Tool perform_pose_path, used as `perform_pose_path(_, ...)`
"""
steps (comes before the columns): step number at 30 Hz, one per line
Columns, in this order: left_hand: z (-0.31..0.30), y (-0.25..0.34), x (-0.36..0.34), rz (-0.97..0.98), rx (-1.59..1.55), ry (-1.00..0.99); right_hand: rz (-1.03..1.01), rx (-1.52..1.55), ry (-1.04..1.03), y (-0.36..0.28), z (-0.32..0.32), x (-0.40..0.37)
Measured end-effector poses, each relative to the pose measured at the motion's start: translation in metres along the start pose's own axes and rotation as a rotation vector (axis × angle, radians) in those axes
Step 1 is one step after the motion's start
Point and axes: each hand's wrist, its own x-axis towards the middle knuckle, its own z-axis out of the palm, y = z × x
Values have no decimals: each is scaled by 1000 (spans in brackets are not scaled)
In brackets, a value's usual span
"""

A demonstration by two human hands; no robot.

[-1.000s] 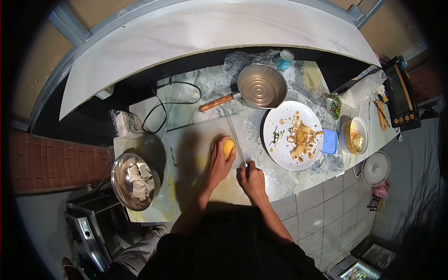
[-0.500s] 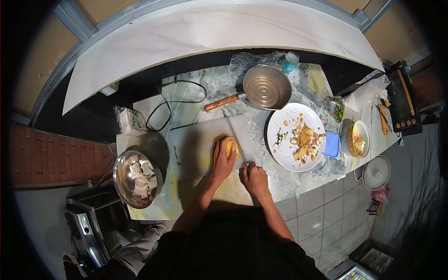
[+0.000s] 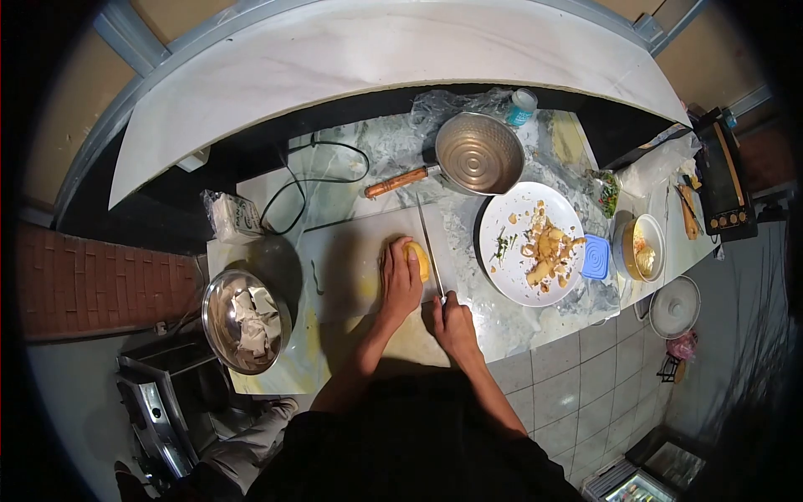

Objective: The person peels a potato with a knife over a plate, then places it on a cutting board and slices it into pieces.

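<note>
My left hand (image 3: 402, 283) is closed over a yellow peeled potato (image 3: 420, 262) and holds it on the white cutting board (image 3: 343, 268). In my right hand (image 3: 455, 325) is the handle of a long knife (image 3: 429, 243), whose blade points away from me, just right of the potato. The fingers of my left hand cover much of the potato. A white plate (image 3: 510, 284) with peelings (image 3: 548, 251) and a few green bits stands to the right of the board.
A saucepan (image 3: 478, 155) with a wooden handle stands behind the board. At the left is a steel bowl (image 3: 219, 339) with pale pieces, near a wrapped packet (image 3: 232, 219) and a black cable (image 3: 293, 219). Right of the plate are a blue lid (image 3: 595, 257) and a pot (image 3: 625, 251).
The knife blade has shifted right, from close against the potato to slightly apart from it. My left hand has moved only a little and still holds the potato.
</note>
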Motion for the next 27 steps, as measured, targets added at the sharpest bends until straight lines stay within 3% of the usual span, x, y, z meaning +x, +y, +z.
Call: perform_pose_path(27, 11, 6, -2, 2, 270, 56, 87, -35, -118, -23, -3, -3)
